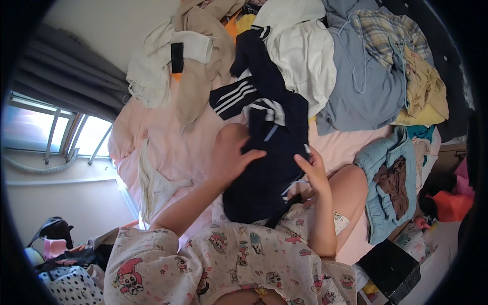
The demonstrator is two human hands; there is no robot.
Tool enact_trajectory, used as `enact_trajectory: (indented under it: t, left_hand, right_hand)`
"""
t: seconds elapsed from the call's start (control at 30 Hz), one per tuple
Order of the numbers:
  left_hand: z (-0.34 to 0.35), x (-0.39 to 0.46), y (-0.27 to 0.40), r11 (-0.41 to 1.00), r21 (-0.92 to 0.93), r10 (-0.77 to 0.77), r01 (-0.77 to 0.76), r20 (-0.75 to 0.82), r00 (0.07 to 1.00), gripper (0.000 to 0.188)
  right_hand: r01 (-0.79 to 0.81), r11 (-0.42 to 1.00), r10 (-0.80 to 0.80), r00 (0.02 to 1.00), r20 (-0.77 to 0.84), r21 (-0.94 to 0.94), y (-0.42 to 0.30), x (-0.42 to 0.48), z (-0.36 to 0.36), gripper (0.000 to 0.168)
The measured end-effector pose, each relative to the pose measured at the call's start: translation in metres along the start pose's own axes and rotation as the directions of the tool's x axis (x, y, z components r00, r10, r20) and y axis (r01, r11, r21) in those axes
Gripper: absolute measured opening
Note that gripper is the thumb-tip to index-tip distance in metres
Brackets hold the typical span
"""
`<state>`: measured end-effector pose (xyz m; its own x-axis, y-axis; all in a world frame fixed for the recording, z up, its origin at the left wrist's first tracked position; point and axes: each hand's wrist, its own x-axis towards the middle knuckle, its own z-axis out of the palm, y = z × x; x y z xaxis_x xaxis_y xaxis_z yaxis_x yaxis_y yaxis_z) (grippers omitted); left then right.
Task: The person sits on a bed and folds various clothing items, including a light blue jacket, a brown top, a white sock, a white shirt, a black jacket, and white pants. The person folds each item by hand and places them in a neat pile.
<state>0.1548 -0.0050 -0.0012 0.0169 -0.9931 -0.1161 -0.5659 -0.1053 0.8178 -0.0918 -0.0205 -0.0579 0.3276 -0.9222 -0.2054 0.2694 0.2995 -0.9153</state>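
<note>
A navy garment (263, 171) with white stripes is bunched over my lap, one striped part stretching away across the bed. At its left side is my left hand (232, 156), blurred, with the thumb lying over the dark fabric; whether the fingers grip it is unclear. My right hand (314, 171) pinches the garment's right edge between thumb and fingers. Just beyond my left hand lies a black sleeve-like piece with white stripes (234, 97).
The pink bedsheet (164, 118) carries beige trousers (196, 80), a white garment (305, 61), a grey-blue garment (366, 91) and a plaid one (392, 34). A light-blue padded vest (392, 183) lies right, near a black box (390, 268). A barred window (57, 129) is left.
</note>
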Motion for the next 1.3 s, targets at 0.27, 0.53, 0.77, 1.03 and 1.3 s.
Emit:
enact_trajectory:
  t: [0.27, 0.53, 0.77, 1.03, 1.3]
  left_hand:
    - [-0.048, -0.074, -0.022, 0.968, 0.233, -0.034, 0.091, -0.24, 0.97, 0.067]
    - [-0.022, -0.024, 0.073, 0.667, 0.461, 0.666, -0.585, -0.016, 0.746, 0.086]
    - [-0.012, -0.026, 0.087, 0.633, 0.282, 0.742, -0.721, 0.045, 0.669, 0.07]
    - [-0.017, -0.032, 0.095, 0.531, 0.298, 0.823, -0.793, 0.042, 0.567, 0.086]
    - [-0.031, -0.03, 0.102, 0.761, 0.309, 0.597, -0.571, 0.014, 0.802, 0.071]
  right_hand:
    - [0.263, 0.776, -0.328, 0.944, -0.011, -0.574, -0.052, -0.047, 0.052, 0.049]
    - [0.296, 0.545, -0.355, 0.929, 0.104, -0.784, -0.079, -0.087, 0.063, 0.041]
    - [0.367, 0.93, -0.367, 0.93, -0.018, -0.011, -0.074, -0.051, 0.04, 0.038]
    - [0.443, 0.881, -0.436, 0.897, -0.078, 0.167, -0.07, -0.043, 0.052, 0.042]
    - [0.571, 0.794, -0.488, 0.804, -0.341, 0.209, -0.081, -0.067, 0.039, 0.029]
